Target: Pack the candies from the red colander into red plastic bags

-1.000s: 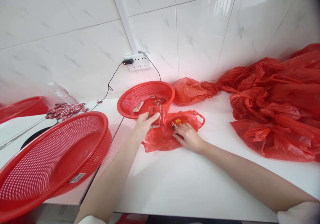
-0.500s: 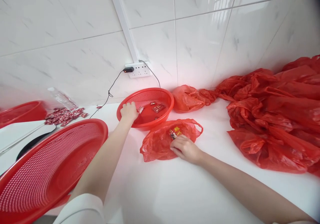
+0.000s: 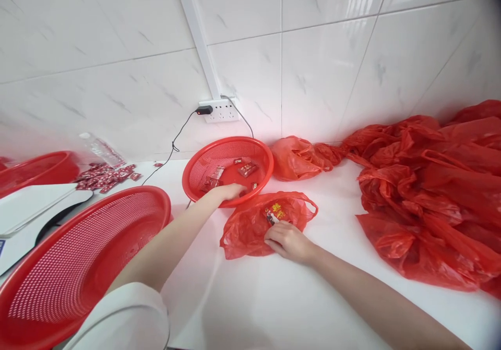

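My left hand reaches over the near rim into a small red plastic basket. Its fingers point down and are mostly hidden, so whether they hold anything does not show. Small red packets and a clear-and-red wrapper lie on the basket floor. In front of the basket, a red plastic bag lies spread on the white table. My right hand is closed on the bag's near edge. Just beyond those fingers, a red packet with yellow print rests in the bag.
A large red basket stands at the left, near my left forearm. Behind it are a pile of small red packets, a clear plastic bottle and a white scale-like device. Red bags are heaped at the right. A black cable hangs down.
My left hand has moved from the basket's left side rightward and nearer, along its near rim. My right hand stays on the bag. The view has shifted slightly.
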Motion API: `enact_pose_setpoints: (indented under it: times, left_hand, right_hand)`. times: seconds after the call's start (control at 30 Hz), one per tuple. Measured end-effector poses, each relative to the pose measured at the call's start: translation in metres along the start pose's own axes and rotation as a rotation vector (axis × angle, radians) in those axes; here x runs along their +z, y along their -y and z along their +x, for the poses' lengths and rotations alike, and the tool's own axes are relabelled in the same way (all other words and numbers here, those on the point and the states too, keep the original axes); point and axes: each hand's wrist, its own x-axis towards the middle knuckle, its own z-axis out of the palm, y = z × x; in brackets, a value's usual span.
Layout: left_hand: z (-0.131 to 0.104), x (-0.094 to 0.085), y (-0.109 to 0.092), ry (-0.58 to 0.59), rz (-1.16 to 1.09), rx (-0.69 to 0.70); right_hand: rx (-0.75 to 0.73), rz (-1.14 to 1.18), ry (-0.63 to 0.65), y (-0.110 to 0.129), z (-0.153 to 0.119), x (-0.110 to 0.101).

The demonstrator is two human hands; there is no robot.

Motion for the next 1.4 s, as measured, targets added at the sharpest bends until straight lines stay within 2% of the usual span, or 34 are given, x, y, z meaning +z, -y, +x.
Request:
enact_pose_setpoints:
  times: [0.13,0.2,0.23,0.3,0.4,0.5,0.57,0.6,0.7,0.77,0.83,0.9,1.07,1.27,1.4]
  left_hand:
    - [-0.001,-0.009,-0.008,-0.009,-0.055,0.053]
    - [-0.005,-0.016,-0.019,-0.086,-0.131,0.101]
    - [-0.009,-0.019,-0.026,-0.145,-0.232,0.127]
    - [-0.024,-0.019,-0.042,-0.269,-0.596,0.18]
    - [-0.055,-0.005,-0.065,-0.258,-1.081,0.243]
    - [-0.082,0.025,-0.08,-0.163,-1.258,0.208]
    - [-0.092,0.049,-0.082,-0.152,-1.3,0.182]
    - [-0.093,0.061,-0.081,-0.181,-1.314,0.175]
    - [-0.091,0.093,-0.073,-0.373,-1.332,0.154]
    - [-0.087,0.111,-0.065,-0.467,-1.345,0.132]
    - [-0.084,0.125,-0.059,-0.494,-1.363,0.108]
    - [-0.084,0.133,-0.055,-0.466,-1.373,0.082]
    - [-0.086,0.136,-0.052,-0.39,-1.338,0.024]
    - [-0.086,0.129,-0.048,-0.342,-1.267,-0.048]
    - [-0.088,0.124,-0.045,-0.292,-1.183,-0.029]
  right_hand:
    - [0.004,0.006,0.017,0.0,0.001,-0.002]
    - [0.005,-0.002,0.017,-0.001,0.002,-0.004]
    - [0.005,-0.009,0.011,-0.002,0.002,-0.004]
    - [0.014,-0.023,-0.001,-0.005,0.002,-0.004]
    - [0.04,-0.034,-0.014,-0.01,0.001,-0.003]
    - [0.062,-0.001,-0.013,-0.011,0.001,-0.003]
    - [0.13,0.069,-0.046,-0.007,0.004,-0.005]
    - [0.197,0.132,-0.085,-0.004,0.006,-0.006]
    - [0.443,0.432,-0.219,0.007,0.016,-0.009]
    - [0.546,0.645,-0.254,0.013,0.021,-0.007]
    - [0.604,0.776,-0.273,0.016,0.022,-0.002]
    - [0.65,0.84,-0.306,0.015,0.021,0.006]
    - [0.65,0.843,-0.345,0.008,0.01,0.018]
    - [0.64,0.667,-0.481,0.006,0.006,0.019]
    - [0.647,0.63,-0.539,0.007,0.007,0.018]
